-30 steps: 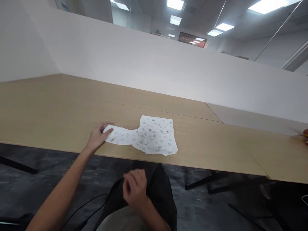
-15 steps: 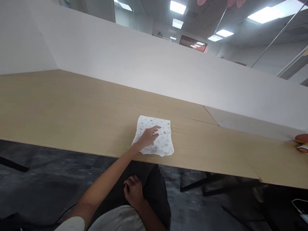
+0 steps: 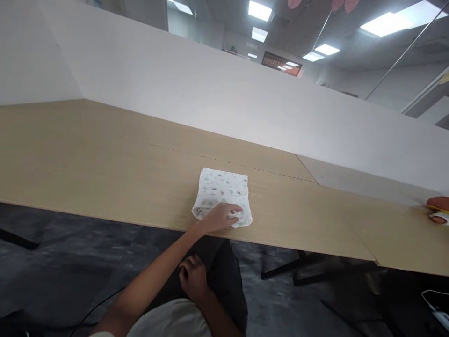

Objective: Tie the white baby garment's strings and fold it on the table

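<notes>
A white cloth (image 3: 222, 185) with small grey and green prints lies folded on the table, its layers showing at the near left corner. My left hand (image 3: 221, 217) rests on the cloth's near part, palm down. Its fingers point right, thumb and forefinger apart, and it covers some of the near edge. What lies under the palm is hidden. Below the table edge, my right hand (image 3: 194, 277) rests on my lap with curled fingers, away from the cloth and holding nothing visible.
The long wooden table (image 3: 105, 159) runs across the view, with a white partition (image 3: 196, 89) behind it. An orange-brown object (image 3: 437, 203) sits at the far right end. Dark table legs (image 3: 284, 267) and a cable (image 3: 96, 306) show below.
My left hand has slid toward me and a little right, from the middle of the cloth to its near edge. More of the print shows. My right hand stays on my lap.
</notes>
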The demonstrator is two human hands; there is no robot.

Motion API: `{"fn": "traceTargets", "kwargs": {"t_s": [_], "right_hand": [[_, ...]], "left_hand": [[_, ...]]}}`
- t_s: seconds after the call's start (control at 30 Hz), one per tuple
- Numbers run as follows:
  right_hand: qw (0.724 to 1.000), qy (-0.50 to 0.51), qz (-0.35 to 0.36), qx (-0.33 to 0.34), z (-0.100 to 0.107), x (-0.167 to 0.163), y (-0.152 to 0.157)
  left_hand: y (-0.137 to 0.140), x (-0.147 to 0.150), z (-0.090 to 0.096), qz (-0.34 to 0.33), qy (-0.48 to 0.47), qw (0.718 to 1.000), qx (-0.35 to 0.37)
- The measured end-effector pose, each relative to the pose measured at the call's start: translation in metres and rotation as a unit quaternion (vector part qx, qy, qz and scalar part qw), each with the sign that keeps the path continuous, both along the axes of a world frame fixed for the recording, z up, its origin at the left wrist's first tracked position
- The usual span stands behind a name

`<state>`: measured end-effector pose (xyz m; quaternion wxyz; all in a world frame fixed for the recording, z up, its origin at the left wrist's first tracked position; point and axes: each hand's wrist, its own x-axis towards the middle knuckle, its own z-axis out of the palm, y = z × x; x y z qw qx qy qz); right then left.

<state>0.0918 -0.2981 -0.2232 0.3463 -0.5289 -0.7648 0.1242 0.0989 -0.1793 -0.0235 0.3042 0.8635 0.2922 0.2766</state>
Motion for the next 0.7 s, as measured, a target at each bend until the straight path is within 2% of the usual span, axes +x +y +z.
{"fn": "traceTargets", "kwargs": {"t_s": [0.07, 0.17, 0.27, 0.37, 0.4, 0.43, 0.53, 0.6, 0.7], "right_hand": [[0.999, 0.031, 0.01, 0.025, 0.008, 0.003, -0.004], [0.99, 0.092, -0.011, 0.104, 0.034, 0.024, -0.015], [0.965, 0.098, -0.099, 0.223, 0.075, 0.07, -0.022], [0.92, 0.076, -0.2, 0.328, 0.12, 0.131, -0.015], [0.917, 0.057, -0.216, 0.332, 0.133, 0.15, -0.008], [0.926, 0.035, -0.209, 0.313, 0.144, 0.168, -0.001], [0.972, -0.018, -0.129, 0.197, 0.164, 0.202, 0.026], [0.989, -0.02, -0.066, 0.135, 0.169, 0.21, 0.042], [0.995, 0.01, -0.02, 0.097, 0.17, 0.209, 0.052]], "left_hand": [[-0.008, -0.021, 0.0, 0.012, -0.027, 0.999, 0.028], [-0.014, -0.067, -0.006, 0.094, -0.033, 0.99, 0.101], [-0.012, -0.115, -0.015, 0.163, -0.008, 0.973, 0.161], [-0.006, -0.144, -0.021, 0.167, 0.02, 0.965, 0.201], [-0.003, -0.147, -0.023, 0.153, 0.031, 0.966, 0.207], [0.001, -0.148, -0.023, 0.138, 0.041, 0.967, 0.21], [0.015, -0.138, -0.024, 0.107, 0.062, 0.971, 0.205], [0.023, -0.127, -0.023, 0.098, 0.07, 0.972, 0.201], [0.031, -0.116, -0.02, 0.072, 0.08, 0.974, 0.199]]}}
